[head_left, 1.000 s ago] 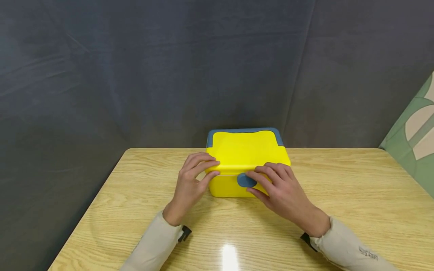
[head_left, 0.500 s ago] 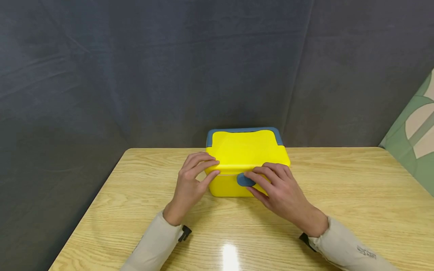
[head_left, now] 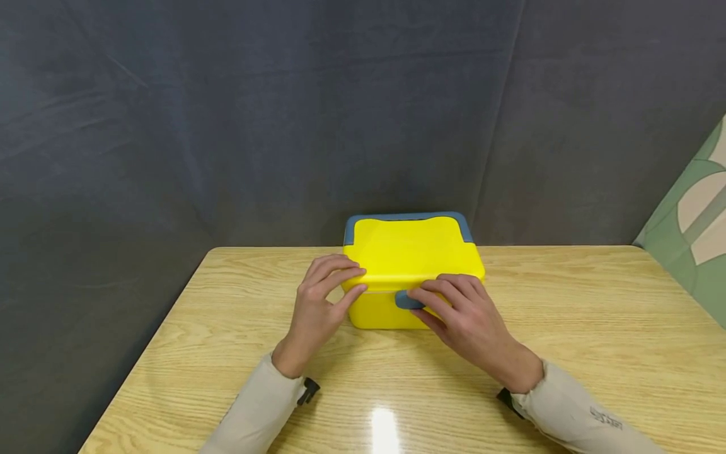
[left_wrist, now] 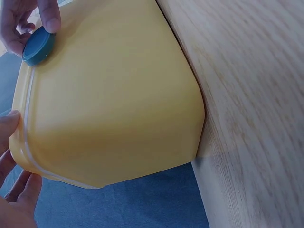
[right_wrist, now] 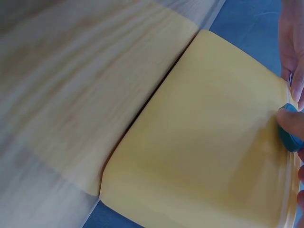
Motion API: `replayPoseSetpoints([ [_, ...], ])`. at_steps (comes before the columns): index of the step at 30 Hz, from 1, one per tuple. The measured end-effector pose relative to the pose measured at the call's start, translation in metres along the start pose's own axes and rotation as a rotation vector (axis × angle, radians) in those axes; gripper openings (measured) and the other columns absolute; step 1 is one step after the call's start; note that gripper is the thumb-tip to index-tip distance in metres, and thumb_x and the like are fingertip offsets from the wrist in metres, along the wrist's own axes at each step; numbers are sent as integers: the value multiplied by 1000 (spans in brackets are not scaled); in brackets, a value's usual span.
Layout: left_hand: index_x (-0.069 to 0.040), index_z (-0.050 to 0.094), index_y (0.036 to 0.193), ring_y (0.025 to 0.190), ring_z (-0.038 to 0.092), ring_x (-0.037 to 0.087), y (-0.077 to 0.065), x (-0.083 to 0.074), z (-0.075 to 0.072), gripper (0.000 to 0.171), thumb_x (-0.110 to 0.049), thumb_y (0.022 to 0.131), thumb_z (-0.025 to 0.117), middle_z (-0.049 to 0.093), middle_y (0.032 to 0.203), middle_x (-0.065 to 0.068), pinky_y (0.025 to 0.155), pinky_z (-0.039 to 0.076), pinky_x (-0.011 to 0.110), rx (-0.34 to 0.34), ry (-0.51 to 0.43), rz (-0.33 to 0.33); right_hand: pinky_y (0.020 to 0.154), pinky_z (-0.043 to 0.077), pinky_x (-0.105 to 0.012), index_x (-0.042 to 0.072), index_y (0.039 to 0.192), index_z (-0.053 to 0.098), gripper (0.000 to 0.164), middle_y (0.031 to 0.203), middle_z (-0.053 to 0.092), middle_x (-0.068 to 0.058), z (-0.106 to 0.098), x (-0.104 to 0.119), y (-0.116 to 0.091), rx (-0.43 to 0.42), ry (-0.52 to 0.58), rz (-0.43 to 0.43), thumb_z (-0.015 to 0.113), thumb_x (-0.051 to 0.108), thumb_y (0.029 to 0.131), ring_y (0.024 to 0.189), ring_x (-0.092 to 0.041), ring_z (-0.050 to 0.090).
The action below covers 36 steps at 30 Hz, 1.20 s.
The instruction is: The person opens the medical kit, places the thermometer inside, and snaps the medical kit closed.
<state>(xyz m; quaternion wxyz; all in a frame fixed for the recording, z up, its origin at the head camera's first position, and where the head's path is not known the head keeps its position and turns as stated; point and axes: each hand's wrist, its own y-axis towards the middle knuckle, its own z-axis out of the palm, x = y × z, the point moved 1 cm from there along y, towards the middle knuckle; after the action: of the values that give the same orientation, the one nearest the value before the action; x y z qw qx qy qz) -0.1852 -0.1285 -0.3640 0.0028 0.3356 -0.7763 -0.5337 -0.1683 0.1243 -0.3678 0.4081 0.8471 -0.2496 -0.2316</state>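
Observation:
A yellow lunch box with a blue handle folded along the back of its lid stands on the table. Its lid is down, and a pale seam line shows beneath the lid's edge in the left wrist view. My left hand holds the front left corner of the lid, thumb at the front and fingers over the edge. At the front, my right hand pinches the blue oval latch between thumb and fingers; the left wrist view shows the latch tilted out from the wall.
The wooden table has its back edge just behind the box. A dark grey curtain hangs behind and to the left. Green and beige patterned fabric hangs at the right.
The latch's lower edge has swung outward and up with my right thumb beneath it. My right hand has shifted slightly left. My left hand stays at the lid's corner.

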Motion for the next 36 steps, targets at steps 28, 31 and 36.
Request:
replayPoseSetpoints([
  [28, -8, 77, 104, 114, 60, 25, 1, -2, -1, 25, -10, 80, 83, 71, 110, 7, 105, 48, 34, 5, -18, -22, 80, 48, -37, 12, 103, 74, 37, 98, 69, -5, 1, 2, 2, -35, -25, -3, 46, 36, 106, 90, -26, 60],
  [31, -8, 77, 104, 114, 60, 25, 0, -2, -1, 25, -11, 80, 83, 71, 110, 6, 105, 48, 34, 7, -19, -24, 80, 48, -37, 12, 104, 74, 37, 98, 70, -5, 1, 2, 2, -33, -26, -1, 46, 36, 106, 90, -26, 61],
  [36, -8, 77, 104, 114, 60, 24, 0, -1, -1, 26, -11, 79, 84, 71, 110, 6, 105, 48, 34, 9, -19, -25, 81, 49, -38, 12, 106, 73, 39, 99, 69, -6, 1, 3, 2, -9, -25, 3, 44, 38, 107, 92, -26, 61],
])
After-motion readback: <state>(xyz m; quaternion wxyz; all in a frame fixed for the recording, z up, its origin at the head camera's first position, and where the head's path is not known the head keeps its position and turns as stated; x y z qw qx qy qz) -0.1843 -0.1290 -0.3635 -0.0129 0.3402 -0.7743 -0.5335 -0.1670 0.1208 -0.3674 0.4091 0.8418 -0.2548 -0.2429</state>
